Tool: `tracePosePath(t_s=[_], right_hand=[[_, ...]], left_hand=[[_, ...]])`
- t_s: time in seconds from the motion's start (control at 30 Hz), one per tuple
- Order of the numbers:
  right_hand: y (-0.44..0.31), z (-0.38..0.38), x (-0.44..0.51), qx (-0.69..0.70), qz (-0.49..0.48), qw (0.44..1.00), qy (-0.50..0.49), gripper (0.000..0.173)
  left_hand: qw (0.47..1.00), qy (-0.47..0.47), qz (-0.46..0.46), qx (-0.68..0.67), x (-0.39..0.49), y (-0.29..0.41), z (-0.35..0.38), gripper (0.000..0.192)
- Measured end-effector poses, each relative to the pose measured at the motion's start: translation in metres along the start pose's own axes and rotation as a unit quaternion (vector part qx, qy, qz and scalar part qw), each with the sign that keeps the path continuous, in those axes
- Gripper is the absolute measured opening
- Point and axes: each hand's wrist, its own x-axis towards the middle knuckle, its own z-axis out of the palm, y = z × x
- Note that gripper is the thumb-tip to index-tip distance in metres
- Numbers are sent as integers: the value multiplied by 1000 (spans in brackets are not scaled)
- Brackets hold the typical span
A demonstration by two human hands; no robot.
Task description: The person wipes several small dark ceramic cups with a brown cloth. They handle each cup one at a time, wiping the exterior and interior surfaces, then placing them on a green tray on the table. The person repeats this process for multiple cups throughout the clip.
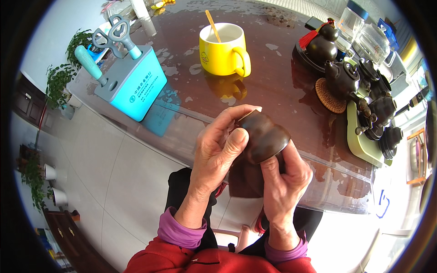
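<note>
A dark brown, glossy two-lobed piece (pixel 264 138), shaped like a gourd and apparently ceramic, is held up between both hands just over the table's near edge. My left hand (pixel 218 146) grips its left end, thumb on the near side and fingers curled around the far side. At its lower right rim, my right hand (pixel 288 174) pinches it with the thumb beneath and fingers behind. Its underside is hidden from me. Beyond it stands a yellow mug (pixel 222 58) with a wooden-coloured stick (pixel 213 26) leaning inside.
A glass-like sheet covers the brown table (pixel 184 99). To the left stands a blue utensil holder (pixel 136 88) bearing writing. On the right are a gourd-shaped pot with red tassel (pixel 322 44), a dark teapot (pixel 341 76), a woven coaster (pixel 327 99) and a green tray (pixel 363 146) of dark teaware.
</note>
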Motion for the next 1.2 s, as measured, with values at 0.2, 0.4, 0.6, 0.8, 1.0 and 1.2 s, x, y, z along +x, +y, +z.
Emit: tracePosePath(t_s=[0.2,0.4,0.6,0.8,1.0,1.2], right_hand=[[0,3,1,-120,-109,987,-11,26],[-1,1,-2,42,22,999,-13,18],[2,-4,2,440,201,875,-28,23],[5,-2,1,395,154,905,-31,28],[8,-3,0,405,156,900,-42,32],[10,-2,0,441,151,883,-58,34]], left_hand=[[1000,14,6,-1,1,0,0,46],[999,-1,-22,-35,0,4,0,44],[999,-21,16,-32,2,2,0,46],[999,-24,8,-47,1,2,1,47],[993,-69,-13,-91,4,1,-2,54],[993,-87,-25,-70,4,5,2,76]])
